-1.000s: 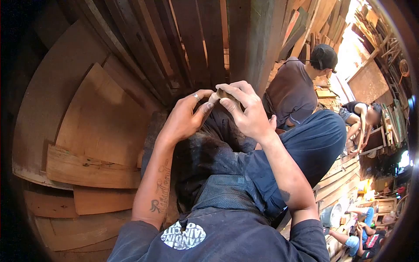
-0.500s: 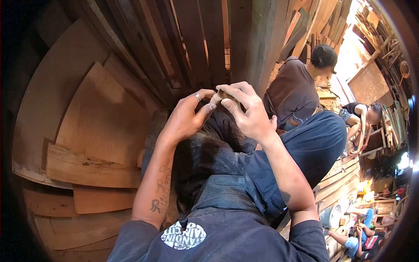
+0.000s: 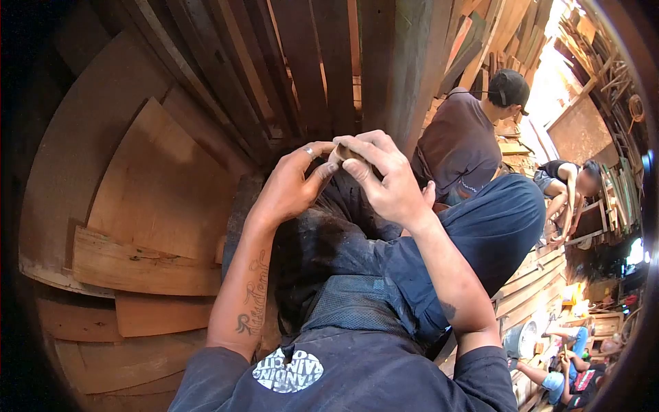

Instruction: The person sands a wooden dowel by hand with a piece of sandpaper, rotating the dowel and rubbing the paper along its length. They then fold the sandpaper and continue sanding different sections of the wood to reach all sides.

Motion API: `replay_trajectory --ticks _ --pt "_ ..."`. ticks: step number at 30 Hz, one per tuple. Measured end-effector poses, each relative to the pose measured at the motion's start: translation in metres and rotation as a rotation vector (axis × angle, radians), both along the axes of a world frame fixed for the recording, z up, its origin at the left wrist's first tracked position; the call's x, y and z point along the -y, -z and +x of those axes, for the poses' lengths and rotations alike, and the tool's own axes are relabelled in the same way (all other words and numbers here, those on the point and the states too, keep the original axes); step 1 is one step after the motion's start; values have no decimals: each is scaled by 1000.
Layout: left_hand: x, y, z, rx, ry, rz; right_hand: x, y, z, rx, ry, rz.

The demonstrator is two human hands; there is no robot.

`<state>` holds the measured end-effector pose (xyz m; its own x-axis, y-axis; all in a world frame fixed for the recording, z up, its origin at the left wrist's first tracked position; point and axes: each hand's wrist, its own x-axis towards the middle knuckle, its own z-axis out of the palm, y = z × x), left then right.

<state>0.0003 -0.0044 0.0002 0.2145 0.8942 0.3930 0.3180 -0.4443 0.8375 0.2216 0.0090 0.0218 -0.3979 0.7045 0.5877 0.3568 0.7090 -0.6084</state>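
We count two bare hands, both raised and meeting just below the slatted wooden wall (image 3: 340, 75), with one small brownish piece (image 3: 341, 155) between them. The left hand (image 3: 292, 184) wears one ring (image 3: 309, 152), and its thumb and forefinger are pinching the near end of the piece. The right hand (image 3: 386, 172) is bent around the other side, its thumb below and its fingers above, pressed upon the same piece. These fingers stand in the way and cover most of it; it looks like wood, but the view is too poor for us to be sure.

To the left of the slatted wall we find at least five thin wooden sheets (image 3: 154, 185), overlapping one another. Below the wall, under the hands, there are dark dusty trousers (image 3: 336, 240), and lower and to the right of it one raised knee (image 3: 501, 213).

To the right of the wall we count three other people: one sits near it in a dark cap (image 3: 509, 89), one crouches farther away in a black top (image 3: 557, 172), and one, partly cut by the dark edge of the view, sits low in blue shorts (image 3: 555, 384). One grey bucket (image 3: 516, 339) stands near this last person, and one coil (image 3: 636, 108) hangs far right of the wall.
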Motion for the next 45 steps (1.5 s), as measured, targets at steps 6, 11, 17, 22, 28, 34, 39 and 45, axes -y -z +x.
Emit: replay_trajectory --ticks 6,11,17,22,28,34,39,45 --pt "0 -4 0 -1 3 -11 6 -2 -2 -1 -11 7" --pt "0 -5 1 -10 1 -16 -2 -2 1 14 35 16" --pt "0 -3 1 5 5 -27 1 -4 0 24 24 15" --pt "1 -5 0 4 -14 -86 4 -7 -2 31 12 37" --pt "1 -6 0 -6 -13 -84 0 -1 0 8 27 14" --pt "0 -3 0 -7 -37 -52 -1 3 -1 24 38 25" --pt "0 -4 1 -10 -49 -47 5 -3 -1 62 -1 74" --pt "0 -6 2 14 -34 -71 5 -3 -1 53 6 27"
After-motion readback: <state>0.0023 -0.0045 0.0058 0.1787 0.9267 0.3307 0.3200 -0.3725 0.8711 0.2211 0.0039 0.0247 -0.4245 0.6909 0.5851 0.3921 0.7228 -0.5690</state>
